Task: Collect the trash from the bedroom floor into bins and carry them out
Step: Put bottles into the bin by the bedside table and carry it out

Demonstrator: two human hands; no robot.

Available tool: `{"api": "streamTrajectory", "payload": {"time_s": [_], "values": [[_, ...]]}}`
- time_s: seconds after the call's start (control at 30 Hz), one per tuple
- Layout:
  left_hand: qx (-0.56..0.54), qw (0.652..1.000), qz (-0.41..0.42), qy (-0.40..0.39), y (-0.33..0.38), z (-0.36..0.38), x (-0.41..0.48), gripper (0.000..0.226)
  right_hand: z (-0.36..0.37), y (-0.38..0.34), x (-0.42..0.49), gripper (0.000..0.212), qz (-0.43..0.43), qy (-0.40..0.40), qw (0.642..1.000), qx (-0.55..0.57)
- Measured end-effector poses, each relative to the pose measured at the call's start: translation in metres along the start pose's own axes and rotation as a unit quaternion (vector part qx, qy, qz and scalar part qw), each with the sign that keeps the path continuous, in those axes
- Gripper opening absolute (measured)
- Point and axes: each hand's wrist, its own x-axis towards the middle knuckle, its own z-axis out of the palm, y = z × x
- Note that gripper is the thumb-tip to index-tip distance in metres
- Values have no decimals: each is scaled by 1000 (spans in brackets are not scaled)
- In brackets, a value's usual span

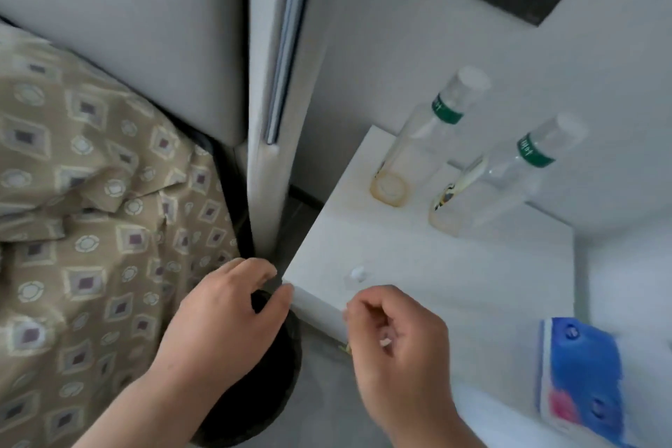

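A round black bin (262,396) stands on the grey floor between the bed and a white nightstand (454,265). My left hand (225,320) is over the bin and its curled fingers grip the near rim. My right hand (400,345) hovers at the nightstand's front edge with its fingers curled in. A small yellowish scrap (345,348) pokes out under its fingers; the blur hides what it is. On the nightstand stand two clear bottles with green bands (418,142) (502,178), and a small white cap (356,275) lies near the front edge.
A bed with a beige patterned cover (91,211) fills the left side. A grey padded headboard (145,29) and a white post (269,120) rise behind the bin. A blue tissue pack (582,375) lies at the lower right. White walls enclose the nightstand.
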Motion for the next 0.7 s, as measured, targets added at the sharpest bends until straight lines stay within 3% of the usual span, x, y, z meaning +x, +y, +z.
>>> {"api": "streamTrajectory", "payload": {"time_s": [0.07,0.17,0.27,0.37,0.5,0.57,0.7], "values": [[-32,999,20,-7,23,9,11,29,-32,4,13,12,-10,95,995,19],[-57,996,13,-72,55,33,23,60,-80,13,40,3,16,235,971,44],[-34,991,-5,-130,76,59,29,83,-123,25,75,22,50,324,943,53],[-3,991,-21,-129,83,76,34,77,-153,30,109,50,97,301,948,44],[24,992,-39,-115,82,91,37,44,-168,25,149,70,86,231,969,20],[40,992,-32,-113,84,91,37,32,-167,27,164,64,90,190,978,10],[22,995,-22,-99,85,77,27,21,-159,36,172,28,70,154,986,-3]]}}
